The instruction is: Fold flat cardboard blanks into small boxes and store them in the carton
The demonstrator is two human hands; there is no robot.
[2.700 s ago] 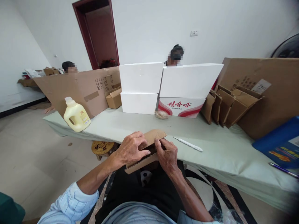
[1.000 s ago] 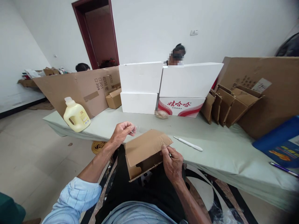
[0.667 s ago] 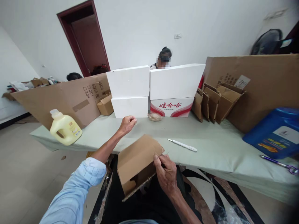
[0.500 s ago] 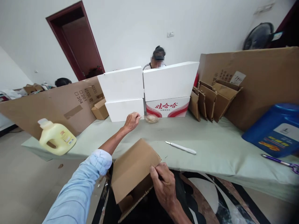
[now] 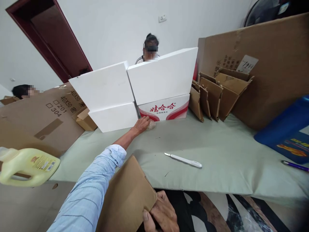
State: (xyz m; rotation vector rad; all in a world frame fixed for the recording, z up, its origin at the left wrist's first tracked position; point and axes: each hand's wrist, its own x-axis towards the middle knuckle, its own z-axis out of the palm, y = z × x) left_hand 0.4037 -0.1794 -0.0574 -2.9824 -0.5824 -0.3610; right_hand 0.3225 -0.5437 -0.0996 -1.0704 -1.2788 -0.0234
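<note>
My right hand (image 5: pixel 163 211) grips the right edge of a brown cardboard box (image 5: pixel 126 196), which is tilted at the table's near side and partly cut off by the frame. My left hand (image 5: pixel 142 124) reaches across the table with its fingers closed and touching a crumpled, translucent brownish wad (image 5: pixel 151 125), perhaps plastic or tape. Whatever the left fingers pinch is hidden. A white-handled scalpel (image 5: pixel 185 160) lies on the green table cover (image 5: pixel 207 148), right of the box.
White panels (image 5: pixel 106 87) and a red-and-white carton (image 5: pixel 166 108) line the far side. Folded cardboard boxes (image 5: pixel 212 96) lean at right. A yellow jug (image 5: pixel 31 167), a blue bottle (image 5: pixel 289 129) and a purple pen (image 5: pixel 295 166) flank the table. Behind the panels is a person (image 5: pixel 151 48).
My left hand has moved from just beside the wad down onto it. The box and my right hand sit lower in view. The camera has shifted; the second person's head shows more at left.
</note>
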